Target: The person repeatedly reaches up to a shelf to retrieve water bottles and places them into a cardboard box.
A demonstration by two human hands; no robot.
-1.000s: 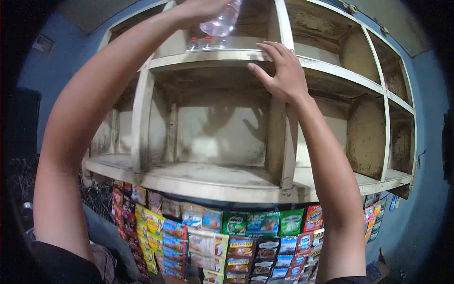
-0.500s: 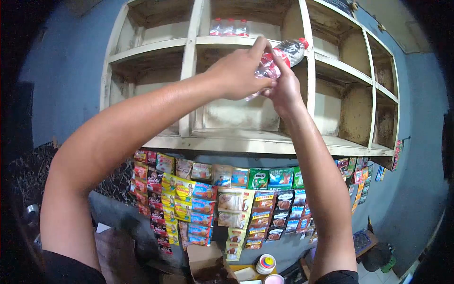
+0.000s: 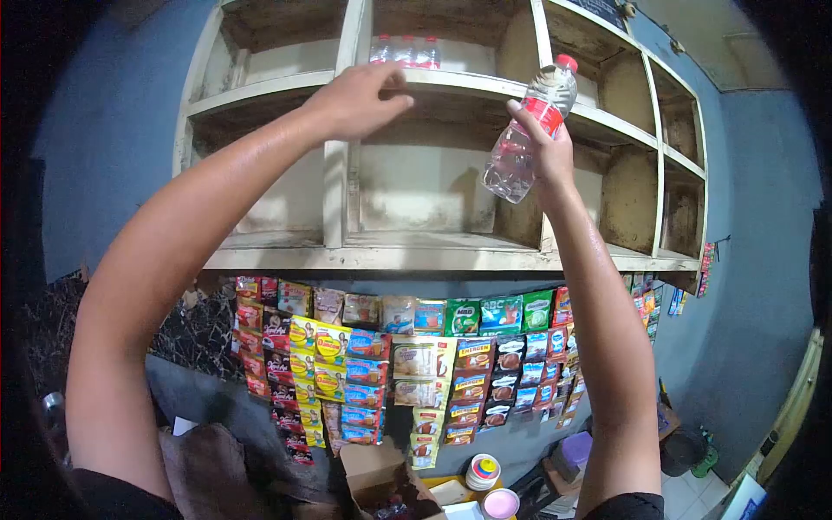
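Observation:
My right hand (image 3: 553, 154) is wrapped around a clear plastic water bottle (image 3: 511, 165) with a red cap and red label. The bottle tilts, its cap pointing up and to the right, in front of the wooden shelf unit (image 3: 442, 258). My left hand (image 3: 360, 102) is raised in front of the shelf's upper board, apart from the bottle, with thumb and fingers spread and nothing held. Behind and above it, several similar red-capped bottles (image 3: 406, 52) stand in an upper compartment, their lower parts partly hidden by the hand.
Strips of drink sachets (image 3: 364, 373) hang along the wall below the shelf. Lower down are an open cardboard box (image 3: 360, 468), a stack of white lids with a colourful top (image 3: 484, 472), a pink-topped tub (image 3: 501, 503) and a purple container (image 3: 575, 451).
My left hand has let go of the bottle and moved left, its fingers opening. The bottle, in my right hand alone, has turned more upright. The view has shifted slightly.

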